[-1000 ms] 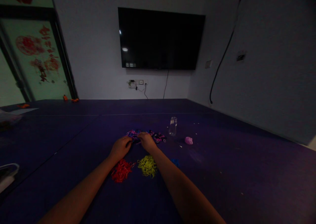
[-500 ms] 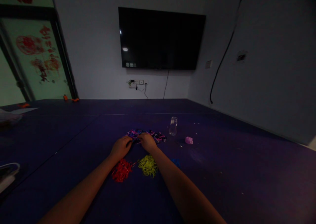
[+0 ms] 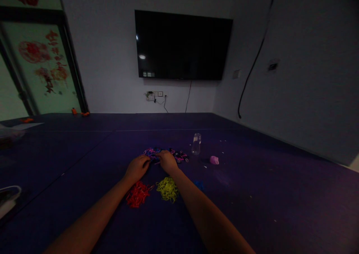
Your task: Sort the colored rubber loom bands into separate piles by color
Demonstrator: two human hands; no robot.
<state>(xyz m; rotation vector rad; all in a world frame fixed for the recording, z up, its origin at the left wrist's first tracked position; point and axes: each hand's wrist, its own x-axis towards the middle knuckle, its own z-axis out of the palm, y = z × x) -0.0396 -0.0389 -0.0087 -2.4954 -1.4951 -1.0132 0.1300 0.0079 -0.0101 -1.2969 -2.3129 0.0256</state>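
Observation:
A mixed heap of small rubber bands (image 3: pixel 179 155), pink, purple, blue and black, lies spread on the dark purple surface. At its near left edge my left hand (image 3: pixel 138 167) rests with fingers curled down to the bands. My right hand (image 3: pixel 167 162) reaches into the heap's middle, its fingertips pinched together and pointing left. Whatever either hand holds is too small and dark to make out. Nearer me are a pile of red rubber bands (image 3: pixel 138 194) by my left forearm and a yellow-green pile (image 3: pixel 167 189) between the forearms. Blue bands (image 3: pixel 199 185) are partly hidden behind my right forearm.
A clear bottle (image 3: pixel 196 144) stands right of the heap, with a pink lump-like object (image 3: pixel 214 160) beside it. White scraps dot the surface. A white-edged object (image 3: pixel 9 200) lies at the left edge. Beyond, a television (image 3: pixel 183 45) hangs on the wall.
Both hands stay at the mixed heap with almost no movement. The whole view has shifted very slightly.

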